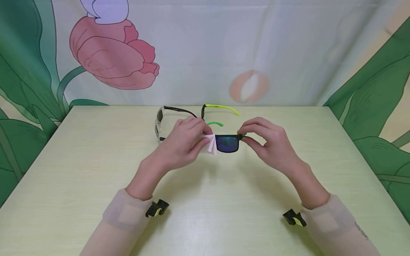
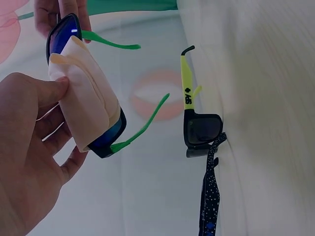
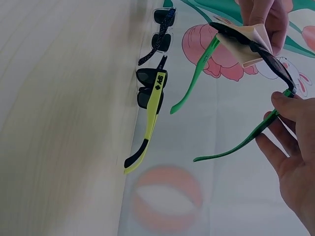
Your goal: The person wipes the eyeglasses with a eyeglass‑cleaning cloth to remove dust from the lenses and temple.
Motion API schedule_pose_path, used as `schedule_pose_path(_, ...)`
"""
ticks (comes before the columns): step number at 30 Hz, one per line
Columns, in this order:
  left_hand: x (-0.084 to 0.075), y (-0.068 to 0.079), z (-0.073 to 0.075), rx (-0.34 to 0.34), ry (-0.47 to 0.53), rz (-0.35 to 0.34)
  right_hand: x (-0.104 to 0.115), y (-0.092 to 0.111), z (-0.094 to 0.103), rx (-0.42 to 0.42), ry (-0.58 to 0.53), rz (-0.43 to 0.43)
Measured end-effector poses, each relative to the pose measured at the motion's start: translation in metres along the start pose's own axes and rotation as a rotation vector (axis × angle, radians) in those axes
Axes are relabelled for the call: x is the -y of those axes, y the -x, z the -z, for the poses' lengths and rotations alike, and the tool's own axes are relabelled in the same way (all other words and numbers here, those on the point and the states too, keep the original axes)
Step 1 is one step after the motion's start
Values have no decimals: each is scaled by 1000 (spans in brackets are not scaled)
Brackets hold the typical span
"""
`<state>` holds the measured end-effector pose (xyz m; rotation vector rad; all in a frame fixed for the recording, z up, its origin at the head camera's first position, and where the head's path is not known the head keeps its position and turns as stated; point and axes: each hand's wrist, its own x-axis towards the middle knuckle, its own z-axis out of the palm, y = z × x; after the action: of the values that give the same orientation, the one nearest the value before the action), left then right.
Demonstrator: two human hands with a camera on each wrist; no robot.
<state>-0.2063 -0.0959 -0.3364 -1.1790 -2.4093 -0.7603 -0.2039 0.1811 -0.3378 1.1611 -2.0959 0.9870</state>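
Sunglasses (image 1: 227,144) with a black front, blue lenses and green temples are held up above the table between both hands. My left hand (image 1: 184,144) pinches a pale pink cloth (image 2: 83,96) folded over one lens. In the left wrist view the cloth covers much of that lens. With thumb and fingers my right hand (image 1: 269,142) grips the other end of the frame, near the hinge of a green temple (image 3: 266,123). The second blue lens (image 2: 64,34) is uncovered.
Behind the hands on the table (image 1: 105,160) stand sunglasses with yellow temples (image 3: 153,108) and a clear-framed pair with black speckled temples (image 1: 179,109). A printed curtain (image 1: 198,53) hangs along the table's far edge.
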Motion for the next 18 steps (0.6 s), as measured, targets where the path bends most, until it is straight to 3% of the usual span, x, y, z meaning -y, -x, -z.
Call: schedule_pose_path(18, -6, -3, -1, 5, -53, -29, -6, 3, 2, 0, 29, -81)
